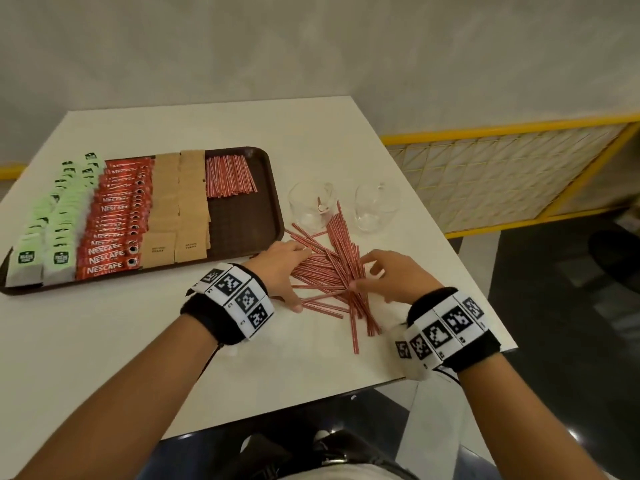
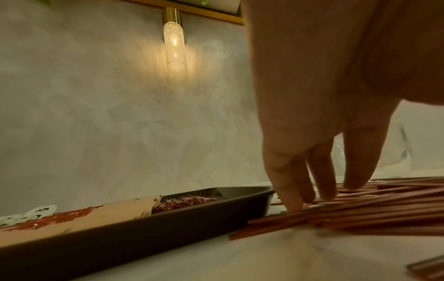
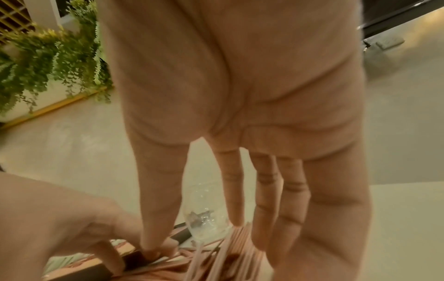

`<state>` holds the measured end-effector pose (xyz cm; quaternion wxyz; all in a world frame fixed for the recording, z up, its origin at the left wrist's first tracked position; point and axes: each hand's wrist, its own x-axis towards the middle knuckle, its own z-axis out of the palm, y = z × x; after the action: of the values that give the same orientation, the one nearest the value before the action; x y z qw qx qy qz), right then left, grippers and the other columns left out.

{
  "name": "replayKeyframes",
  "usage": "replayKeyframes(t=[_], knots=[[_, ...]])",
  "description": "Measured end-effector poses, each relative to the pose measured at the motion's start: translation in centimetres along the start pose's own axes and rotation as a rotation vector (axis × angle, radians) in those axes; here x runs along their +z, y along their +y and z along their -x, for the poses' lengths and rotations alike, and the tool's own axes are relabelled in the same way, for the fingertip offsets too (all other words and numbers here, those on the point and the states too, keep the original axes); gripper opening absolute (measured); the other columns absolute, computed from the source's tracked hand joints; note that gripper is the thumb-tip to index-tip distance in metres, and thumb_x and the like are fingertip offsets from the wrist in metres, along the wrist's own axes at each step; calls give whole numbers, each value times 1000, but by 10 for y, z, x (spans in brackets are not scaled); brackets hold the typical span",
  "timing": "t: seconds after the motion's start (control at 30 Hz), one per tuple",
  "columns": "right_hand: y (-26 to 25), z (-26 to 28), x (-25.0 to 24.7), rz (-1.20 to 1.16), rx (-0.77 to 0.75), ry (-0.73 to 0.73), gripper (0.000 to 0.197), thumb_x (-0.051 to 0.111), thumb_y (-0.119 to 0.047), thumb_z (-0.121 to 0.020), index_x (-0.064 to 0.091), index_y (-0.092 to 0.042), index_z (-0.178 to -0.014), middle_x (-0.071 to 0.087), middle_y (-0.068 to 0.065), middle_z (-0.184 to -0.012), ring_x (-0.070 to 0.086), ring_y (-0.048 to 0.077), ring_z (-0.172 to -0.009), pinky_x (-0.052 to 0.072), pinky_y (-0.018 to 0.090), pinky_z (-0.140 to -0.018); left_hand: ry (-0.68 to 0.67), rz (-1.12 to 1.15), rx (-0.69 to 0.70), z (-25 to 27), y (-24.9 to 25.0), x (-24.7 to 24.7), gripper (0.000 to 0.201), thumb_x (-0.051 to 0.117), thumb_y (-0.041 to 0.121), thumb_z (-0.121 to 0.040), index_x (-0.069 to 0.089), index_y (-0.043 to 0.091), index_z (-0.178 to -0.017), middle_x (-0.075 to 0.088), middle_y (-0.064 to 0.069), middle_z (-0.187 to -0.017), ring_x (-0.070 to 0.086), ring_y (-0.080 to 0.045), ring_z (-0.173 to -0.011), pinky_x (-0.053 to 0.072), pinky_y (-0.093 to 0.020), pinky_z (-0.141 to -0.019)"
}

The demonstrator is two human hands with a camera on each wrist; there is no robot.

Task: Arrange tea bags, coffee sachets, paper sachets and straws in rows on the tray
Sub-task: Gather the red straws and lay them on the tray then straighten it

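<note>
A loose pile of red-and-white straws [image 1: 329, 268] [image 2: 372, 214] [image 3: 230, 252] lies on the white table just right of the brown tray [image 1: 242, 223] [image 2: 144, 237]. My left hand [image 1: 284, 268] [image 2: 312, 171] rests on the pile's left side with straight, spread fingers whose tips press on the straws. My right hand [image 1: 381, 275] [image 3: 240, 133] touches the right side, fingers extended down. The tray holds rows of green tea bags [image 1: 52, 237], red coffee sachets [image 1: 114, 226], brown paper sachets [image 1: 180, 209] and a neat straw bundle [image 1: 228, 176] [image 2: 185, 201] at its far right.
Two clear glass cups [image 1: 311, 206] [image 1: 375, 206] stand just behind the pile; the left one has a red scrap inside. The table's right edge [image 1: 485, 306] runs close to my right wrist. A yellow mesh partition [image 1: 519, 174] stands beyond it. The tray's near right part is bare.
</note>
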<state>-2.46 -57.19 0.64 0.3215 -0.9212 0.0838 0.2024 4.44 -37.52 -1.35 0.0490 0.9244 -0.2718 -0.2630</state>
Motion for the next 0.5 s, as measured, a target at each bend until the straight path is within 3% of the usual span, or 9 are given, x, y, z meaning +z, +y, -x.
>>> replayKeyframes(t=[0.1,0.2,0.27,0.33,0.5], knots=[[-1,-12,-7,82,76,24,82,70,-49,-76,36,-9,-139,47,11,-133,54,23,-111,51,36,-91,3,-4,-54,1,-3,1,106,80,40,-70,16,14,-150,22,-5,-151,18,-24,-138,26,-42,-113],[-14,-21,0,248,108,-35,88,71,-63,-66,43,-7,-128,50,12,-127,55,26,-109,49,39,-93,1,5,-70,2,-2,0,93,78,40,-73,28,13,-147,32,-7,-140,29,-24,-130,32,-40,-108],[-26,-24,8,320,83,-70,87,73,-64,-63,44,-9,-125,47,12,-128,50,28,-114,46,40,-97,24,11,-53,2,0,-1,76,76,37,-75,43,14,-139,41,-6,-129,40,-23,-122,37,-36,-103],[-36,-25,16,372,67,-75,88,75,-58,-66,40,-9,-130,40,13,-129,45,29,-119,43,37,-98,49,18,-38,1,2,-3,63,74,32,-77,52,15,-132,47,-5,-120,47,-21,-115,40,-33,-99],[-45,-28,36,375,37,-13,72,80,-29,-70,42,-5,-126,40,13,-126,46,29,-115,45,32,-86,107,57,-23,1,4,-2,37,66,17,-80,64,19,-118,61,0,-111,57,-19,-106,47,-32,-91]])
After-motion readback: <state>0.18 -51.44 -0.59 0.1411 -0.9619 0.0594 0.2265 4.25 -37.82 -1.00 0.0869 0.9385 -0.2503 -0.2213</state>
